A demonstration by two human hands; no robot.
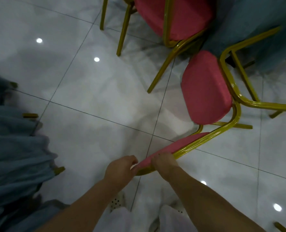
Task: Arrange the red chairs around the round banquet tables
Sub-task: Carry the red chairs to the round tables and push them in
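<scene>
Red padded chair with gold metal frame (205, 91) held by top of backrest, seat ahead and to right of my hands. My left hand (120, 168) curled round left corner of backrest; my right hand (164, 162) gripping top edge just beside it, fingers wrapped over red pad and gold tube. Second red chair with gold legs (172, 15) farther ahead, against blue-grey draped tablecloth (256, 22). Another blue-grey tablecloth (13, 148) well left of left hand. Glossy white tiled floor (88, 97) underneath.
</scene>
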